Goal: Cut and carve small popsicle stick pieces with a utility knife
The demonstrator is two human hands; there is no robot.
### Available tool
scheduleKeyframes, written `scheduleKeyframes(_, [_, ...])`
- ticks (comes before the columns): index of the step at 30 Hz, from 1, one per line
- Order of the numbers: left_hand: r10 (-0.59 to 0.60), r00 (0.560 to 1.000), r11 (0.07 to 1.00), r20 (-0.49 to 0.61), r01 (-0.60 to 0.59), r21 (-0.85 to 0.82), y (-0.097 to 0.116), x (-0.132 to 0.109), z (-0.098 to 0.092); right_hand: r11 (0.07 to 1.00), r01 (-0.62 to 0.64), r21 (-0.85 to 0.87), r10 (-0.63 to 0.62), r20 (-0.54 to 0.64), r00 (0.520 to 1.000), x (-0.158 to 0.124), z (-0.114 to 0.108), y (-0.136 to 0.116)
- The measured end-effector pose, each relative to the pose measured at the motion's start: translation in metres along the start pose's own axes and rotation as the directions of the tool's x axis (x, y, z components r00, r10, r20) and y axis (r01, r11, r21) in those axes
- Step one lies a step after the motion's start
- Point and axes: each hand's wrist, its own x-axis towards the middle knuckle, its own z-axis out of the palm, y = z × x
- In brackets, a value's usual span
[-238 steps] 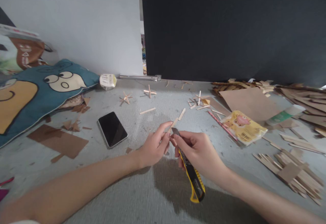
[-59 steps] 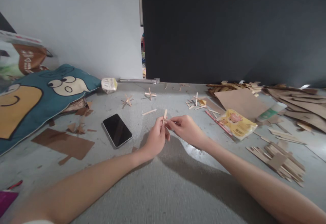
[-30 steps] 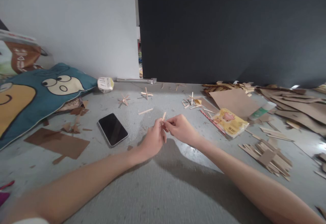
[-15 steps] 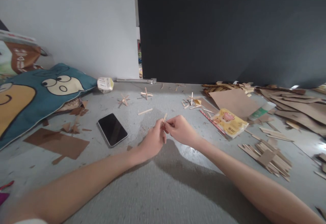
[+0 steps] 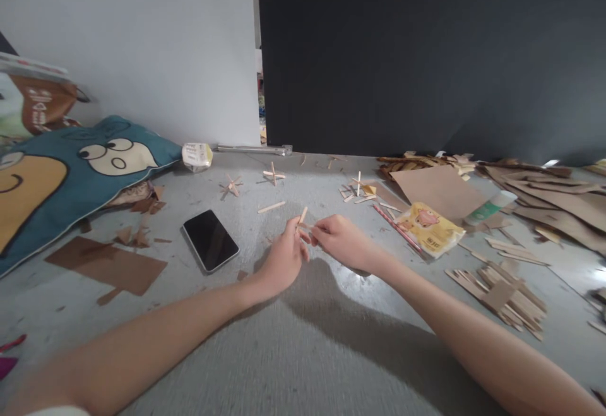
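Observation:
Between the fingertips of my left hand (image 5: 281,258) a short wooden craft stick (image 5: 303,214) points upward. My right hand (image 5: 341,242) is closed in a pinch close by, on the end of a second thin stick piece (image 5: 307,226) that reaches across to the first. The fingers hide how the two pieces meet. Just beyond the hands, a single loose craft stick (image 5: 271,207) lies flat. Farther back are two small crossed-stick shapes, one star-like (image 5: 231,186) and one upright (image 5: 273,175).
A phone (image 5: 211,240) lies left of my hands, near brown cardboard (image 5: 106,264) and a blue cushion (image 5: 118,157). To the right are a yellow packet (image 5: 430,228), a red striped straw (image 5: 398,229), a glue stick (image 5: 490,208), another crossed-stick piece (image 5: 358,184) and a stick bundle (image 5: 499,295).
My hands have drawn slightly apart, and the stick pieces between them show more clearly. The upright stick in my left hand has shifted a little to the left.

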Motion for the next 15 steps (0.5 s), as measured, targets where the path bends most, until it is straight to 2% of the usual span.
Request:
scheduleKeyframes(6, [0.019, 1.0, 1.0, 0.021, -0.019, -0.008, -0.005, 0.0, 0.002, 0.949, -0.122, 0.291, 0.103, 0.079, 0.992, -0.002, 0.006, -0.005])
scheduleKeyframes(10, [0.01, 0.999, 0.999, 0.038, -0.009, -0.039, -0.006, 0.0, 0.0, 0.941, -0.122, 0.317, 0.106, 0.069, 0.992, -0.003, 0.013, -0.006])
scheduleKeyframes(15, [0.095, 0.995, 0.995, 0.024, -0.095, -0.002, -0.003, 0.0, -0.003, 0.958, -0.059, 0.28, 0.044, 0.06, 0.997, -0.005, 0.01, -0.004])
